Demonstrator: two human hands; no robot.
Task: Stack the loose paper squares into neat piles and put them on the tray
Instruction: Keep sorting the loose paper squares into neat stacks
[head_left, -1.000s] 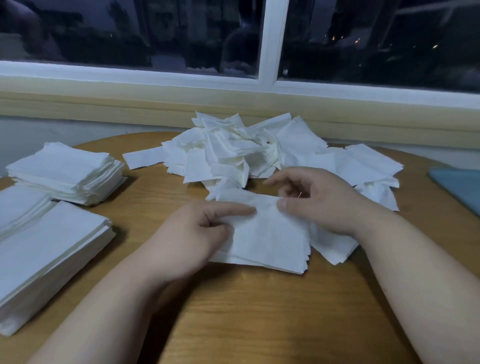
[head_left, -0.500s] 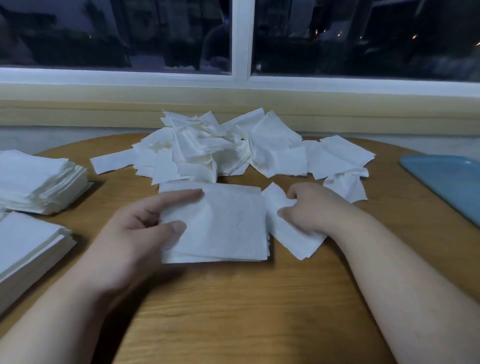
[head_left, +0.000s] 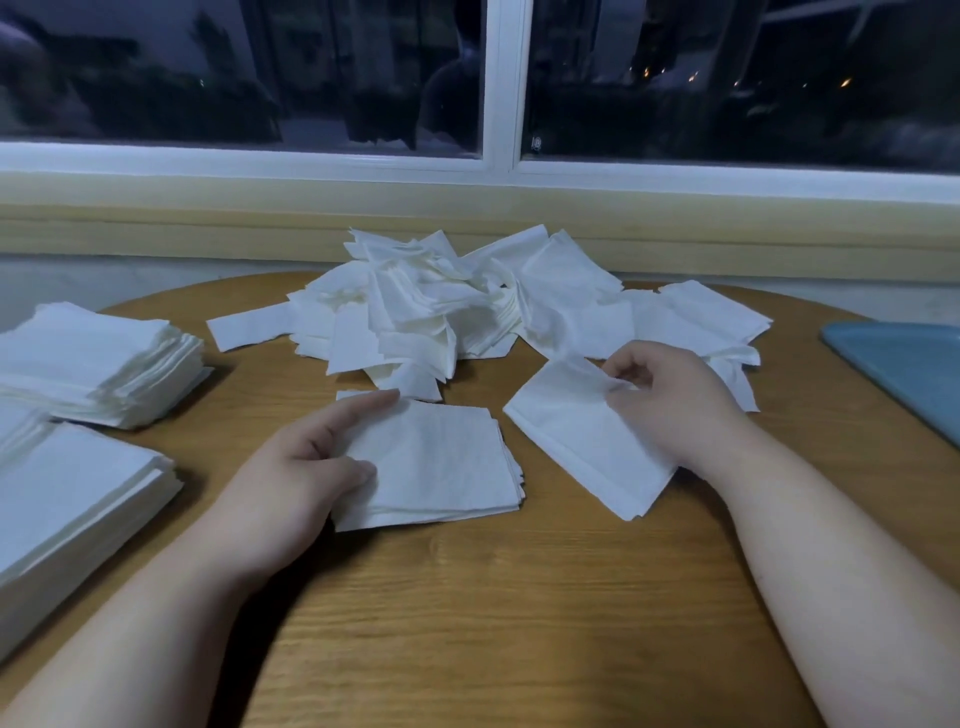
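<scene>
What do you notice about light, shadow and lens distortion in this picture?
Head view: dim, bluish light; window glass mirrors faint shapes; wide lens bows the sill; left hand on the small pile casts a soft shadow; right hand's pinched paper square blurs slightly.

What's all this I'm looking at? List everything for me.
heap of loose paper squares: one, white, far middle
small pile: one, white, near middle
single square: seemingly one, white, right of that pile
finished stacks: at least two, white, left edge
tray: one, blue, right edge
table: one, wooden
window: one, white frame, behind
left hand: rests on small pile
right hand: pinches single square
</scene>
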